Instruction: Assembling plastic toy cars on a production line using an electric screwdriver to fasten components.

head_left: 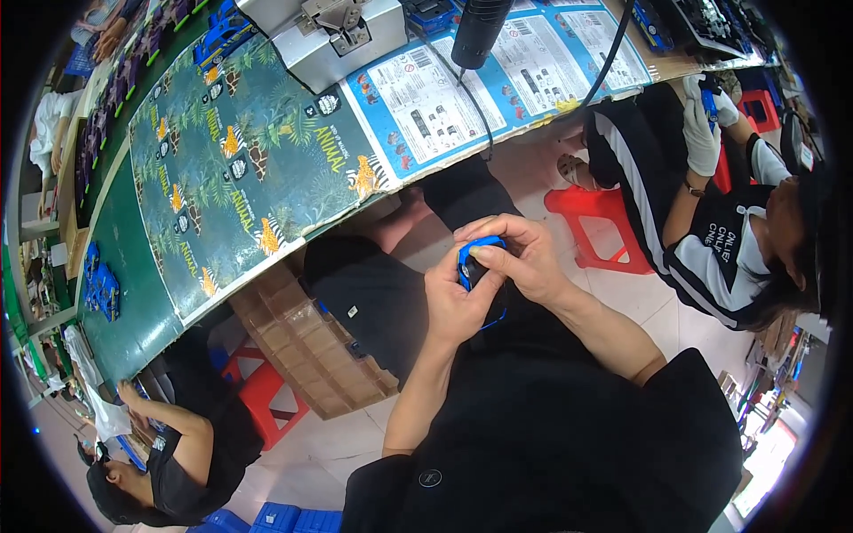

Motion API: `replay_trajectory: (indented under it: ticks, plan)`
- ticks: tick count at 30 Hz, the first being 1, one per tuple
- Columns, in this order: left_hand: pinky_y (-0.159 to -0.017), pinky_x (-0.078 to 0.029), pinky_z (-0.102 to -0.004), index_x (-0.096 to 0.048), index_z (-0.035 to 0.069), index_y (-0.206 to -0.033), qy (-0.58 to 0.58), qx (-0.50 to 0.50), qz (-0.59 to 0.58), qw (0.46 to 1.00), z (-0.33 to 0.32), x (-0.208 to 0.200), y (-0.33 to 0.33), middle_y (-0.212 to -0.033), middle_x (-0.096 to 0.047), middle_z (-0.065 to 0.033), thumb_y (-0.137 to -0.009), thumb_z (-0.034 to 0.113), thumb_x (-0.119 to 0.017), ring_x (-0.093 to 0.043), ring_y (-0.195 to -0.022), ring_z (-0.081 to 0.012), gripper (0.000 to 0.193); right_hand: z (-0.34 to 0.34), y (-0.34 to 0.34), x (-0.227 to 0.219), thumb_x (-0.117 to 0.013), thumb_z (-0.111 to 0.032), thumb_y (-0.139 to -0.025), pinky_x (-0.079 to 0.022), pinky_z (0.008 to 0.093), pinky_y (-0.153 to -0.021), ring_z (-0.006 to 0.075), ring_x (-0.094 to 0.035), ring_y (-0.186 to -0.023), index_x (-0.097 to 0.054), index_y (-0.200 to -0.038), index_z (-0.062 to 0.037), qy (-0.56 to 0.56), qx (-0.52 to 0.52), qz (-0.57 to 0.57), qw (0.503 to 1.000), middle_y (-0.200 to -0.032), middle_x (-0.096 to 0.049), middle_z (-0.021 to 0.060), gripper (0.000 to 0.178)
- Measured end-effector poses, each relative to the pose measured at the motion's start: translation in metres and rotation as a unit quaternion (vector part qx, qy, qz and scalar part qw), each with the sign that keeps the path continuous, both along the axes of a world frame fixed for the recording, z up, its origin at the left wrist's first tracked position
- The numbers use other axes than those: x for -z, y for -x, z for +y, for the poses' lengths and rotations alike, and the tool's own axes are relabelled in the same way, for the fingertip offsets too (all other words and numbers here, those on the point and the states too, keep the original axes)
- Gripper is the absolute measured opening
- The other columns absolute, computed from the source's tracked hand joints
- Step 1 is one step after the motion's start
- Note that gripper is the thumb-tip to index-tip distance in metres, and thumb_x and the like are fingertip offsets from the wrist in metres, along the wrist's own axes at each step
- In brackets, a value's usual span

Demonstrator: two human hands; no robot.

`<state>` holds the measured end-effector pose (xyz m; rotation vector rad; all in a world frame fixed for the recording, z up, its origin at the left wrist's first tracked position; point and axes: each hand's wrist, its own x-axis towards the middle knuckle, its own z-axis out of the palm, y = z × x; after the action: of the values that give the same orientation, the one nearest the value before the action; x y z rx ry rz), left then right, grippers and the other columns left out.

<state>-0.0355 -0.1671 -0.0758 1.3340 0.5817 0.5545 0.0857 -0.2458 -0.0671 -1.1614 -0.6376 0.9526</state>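
In front of my body, over my lap, both hands are closed around a small blue and black plastic part (486,241). My left hand (458,300) grips its near left side, the thumb pressed up along it. From the right, my right hand (531,258) wraps over the top, its thumb lying on the part beside the left thumb. Fingers cover most of the part, so its full shape is hidden. A thin blue edge shows below the hands. The part is held apart from the table.
Ahead stands a table covered with printed sheets (293,178), carrying a metal fixture (338,40), a black cylindrical tool (481,35) and blue toy vehicles (222,35). A cardboard box (311,346) and red stools (600,226) are below. Co-workers sit left and right; the right one's gloved hands (704,133) hold a blue part.
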Motion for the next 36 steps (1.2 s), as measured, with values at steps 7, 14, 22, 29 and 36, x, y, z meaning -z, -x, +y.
replay_trajectory:
  ticks: [7, 14, 22, 29, 36]
  plan:
    - [-0.084, -0.05, -0.0256, -0.06, -0.001, -0.123, 0.219, 0.041, -0.067, 0.972, 0.005, 0.001, -0.001, -0.107, -0.067, -0.0026, -0.088, 0.005, -0.073, -0.062, -0.095, -0.0085, 0.038, 0.014, -0.004, -0.001, -0.068, -0.007, -0.093, -0.054, 0.0295, -0.088, 0.0135, -0.067, -0.097, -0.07, -0.104, 0.0033, 0.072, 0.034, 0.027, 0.996, -0.108, -0.072, 0.0152, 0.015]
    - [-0.085, -0.057, -0.036, -0.056, -0.004, -0.128, 0.229, 0.014, -0.096, 0.969, 0.037, -0.042, 0.001, -0.118, -0.067, -0.0159, -0.089, 0.004, -0.07, -0.069, -0.095, -0.0205, 0.042, 0.044, -0.043, -0.048, -0.077, -0.007, -0.086, -0.054, 0.0309, -0.086, 0.0156, -0.068, -0.093, -0.073, -0.099, 0.004, -0.046, 0.143, -0.18, 0.972, -0.097, -0.074, 0.0107, 0.018]
    - [-0.079, -0.06, -0.0405, -0.052, -0.004, -0.131, 0.141, -0.075, -0.187, 0.969, 0.143, -0.078, -0.028, -0.118, -0.067, -0.0212, -0.088, 0.004, -0.065, -0.071, -0.087, -0.0277, 0.045, 0.143, -0.144, -0.128, -0.075, -0.014, -0.088, -0.05, 0.035, -0.097, 0.0182, -0.062, -0.112, -0.054, -0.132, -0.0001, -0.12, 0.205, -0.232, 0.943, -0.123, -0.065, 0.0101, 0.05]
    - [-0.09, -0.059, -0.0527, -0.058, 0.0, -0.117, 0.19, -0.086, -0.233, 0.95, 0.164, -0.05, -0.049, -0.108, -0.067, -0.0154, -0.092, 0.003, -0.063, -0.069, -0.086, -0.0227, 0.026, 0.178, -0.15, -0.161, -0.072, -0.016, -0.089, -0.048, 0.0275, -0.058, 0.0132, -0.059, -0.059, -0.067, -0.088, -0.0027, -0.22, 0.092, -0.18, 0.954, -0.074, -0.064, 0.0073, 0.014]
    - [-0.077, -0.064, -0.042, -0.057, -0.002, -0.116, 0.176, -0.117, -0.188, 0.959, 0.165, -0.059, -0.057, -0.104, -0.068, -0.0138, -0.091, 0.004, -0.065, -0.07, -0.083, -0.0214, 0.027, 0.225, -0.089, -0.22, -0.077, -0.009, -0.088, -0.046, 0.0211, -0.046, 0.0074, -0.058, -0.049, -0.069, -0.075, -0.0048, -0.395, 0.117, -0.175, 0.894, -0.061, -0.065, 0.0017, 0.016]
